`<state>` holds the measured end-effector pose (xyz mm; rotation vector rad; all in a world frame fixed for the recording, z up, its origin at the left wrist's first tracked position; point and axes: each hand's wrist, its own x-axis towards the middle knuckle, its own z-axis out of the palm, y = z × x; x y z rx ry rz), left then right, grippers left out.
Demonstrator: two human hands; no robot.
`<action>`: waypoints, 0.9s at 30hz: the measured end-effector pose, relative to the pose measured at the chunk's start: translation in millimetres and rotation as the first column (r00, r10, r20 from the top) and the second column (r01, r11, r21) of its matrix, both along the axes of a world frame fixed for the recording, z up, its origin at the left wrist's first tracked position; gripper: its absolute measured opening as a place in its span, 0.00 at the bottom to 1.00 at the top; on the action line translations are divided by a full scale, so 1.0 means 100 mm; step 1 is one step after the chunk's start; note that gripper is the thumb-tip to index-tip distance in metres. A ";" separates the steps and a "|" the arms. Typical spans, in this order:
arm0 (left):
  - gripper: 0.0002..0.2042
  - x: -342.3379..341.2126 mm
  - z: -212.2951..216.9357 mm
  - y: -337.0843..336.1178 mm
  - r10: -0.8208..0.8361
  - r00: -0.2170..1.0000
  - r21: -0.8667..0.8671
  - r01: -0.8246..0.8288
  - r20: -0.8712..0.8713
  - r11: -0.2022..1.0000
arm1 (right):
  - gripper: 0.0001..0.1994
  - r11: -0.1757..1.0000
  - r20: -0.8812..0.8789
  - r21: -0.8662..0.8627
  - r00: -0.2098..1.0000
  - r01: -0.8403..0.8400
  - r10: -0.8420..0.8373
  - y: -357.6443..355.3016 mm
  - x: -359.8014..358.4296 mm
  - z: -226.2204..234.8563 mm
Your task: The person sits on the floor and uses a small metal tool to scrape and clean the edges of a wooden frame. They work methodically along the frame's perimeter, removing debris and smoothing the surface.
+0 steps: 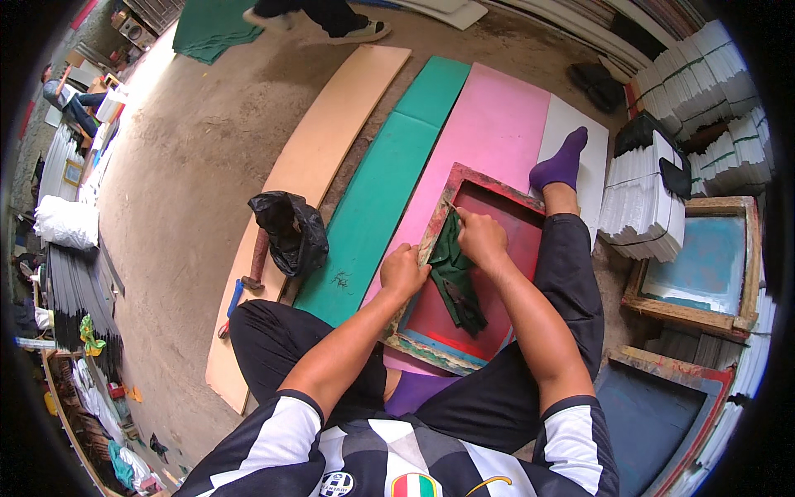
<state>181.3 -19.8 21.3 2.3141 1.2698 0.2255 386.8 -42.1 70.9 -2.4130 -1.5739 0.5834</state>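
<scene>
A wooden screen-printing frame (431,352) with stained edges and reddish mesh lies tilted between my legs. My left hand (403,272) is closed on its left rail. My right hand (483,238) is closed in a pinch near the far left corner of the frame, just inside the rail. A small thin tip shows past its fingers; I cannot make out what it belongs to. A crumpled dark green cloth (454,282) lies on the mesh, just under and beside my right hand.
Peach (331,141), green (389,174) and pink (497,116) boards lie beneath. A black plastic bag (290,236), hammer (258,265) and blue-handled tool (234,296) are at left. White bundles (646,199) and more frames (696,269) stand right. A person's shoe (364,31) shows far off.
</scene>
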 end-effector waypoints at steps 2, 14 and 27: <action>0.20 -0.01 -0.01 0.01 -0.001 1.000 0.003 0.001 -0.004 1.000 | 0.18 0.999 0.046 -0.033 0.999 -0.016 0.018 -0.04 -0.01 0.08; 0.19 0.07 0.07 -0.01 -0.025 1.000 0.010 0.025 0.000 1.000 | 0.18 0.946 -0.679 0.140 0.724 0.291 -0.122 -0.13 0.37 -0.62; 0.19 -0.01 0.04 0.05 -0.007 1.000 -0.050 0.007 0.001 0.999 | 0.16 0.968 -0.291 0.177 0.949 0.178 -0.122 -0.07 0.26 -0.26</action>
